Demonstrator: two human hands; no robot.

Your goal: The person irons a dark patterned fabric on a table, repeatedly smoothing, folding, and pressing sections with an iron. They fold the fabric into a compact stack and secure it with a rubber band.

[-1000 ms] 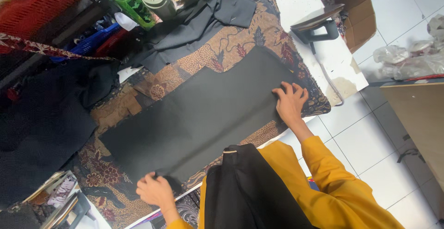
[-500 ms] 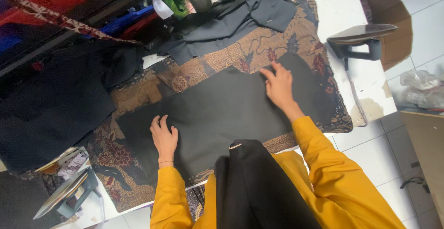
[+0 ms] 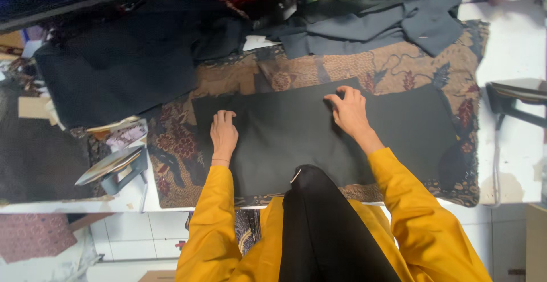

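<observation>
A flat piece of black fabric lies spread on a brown patterned batik cloth that covers the table. My left hand rests palm down on the left part of the black piece, fingers together and extended. My right hand presses on its upper middle, fingertips curled near the far edge. Both arms wear yellow sleeves. A black cloth hangs down my front and hides the near edge of the fabric.
A clothes iron stands at the table's left front, another iron at the right edge. Dark grey garment pieces are heaped at the back, black fabric at the back left. White tiled floor lies below.
The view has swung so the table sits level. My left hand slid from the near edge onto the left part of the black fabric; my right hand moved left from its right end to the upper middle.
</observation>
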